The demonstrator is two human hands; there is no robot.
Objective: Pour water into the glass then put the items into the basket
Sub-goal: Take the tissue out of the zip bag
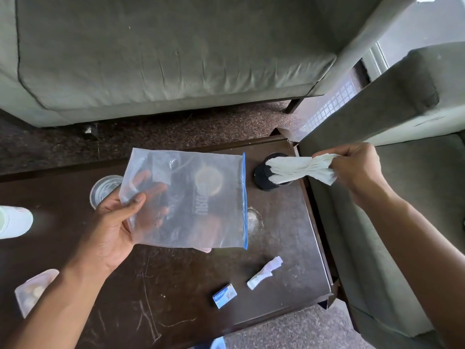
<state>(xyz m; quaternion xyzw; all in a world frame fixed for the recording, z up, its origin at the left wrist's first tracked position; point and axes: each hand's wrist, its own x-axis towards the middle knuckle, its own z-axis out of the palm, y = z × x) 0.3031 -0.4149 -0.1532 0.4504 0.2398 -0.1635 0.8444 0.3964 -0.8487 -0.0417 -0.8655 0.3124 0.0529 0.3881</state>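
Observation:
My left hand (113,222) holds a clear zip bag (186,200) with a blue seal strip above the dark table (281,248); a dark packet shows inside it. Gripped in my right hand (357,167) is a crumpled white cloth or tissue (299,167), stretched out over a black mesh basket (261,176) at the table's far right. A glass with water (103,190) stands behind my left hand, partly hidden by the bag. A white bottle (13,222) lies at the left edge.
On the table near me lie a small blue-and-white box (224,295), a twisted white wrapper (264,273) and a pinkish clear container (32,290). A grey sofa (163,54) stands beyond the table, and an armchair (377,197) at the right.

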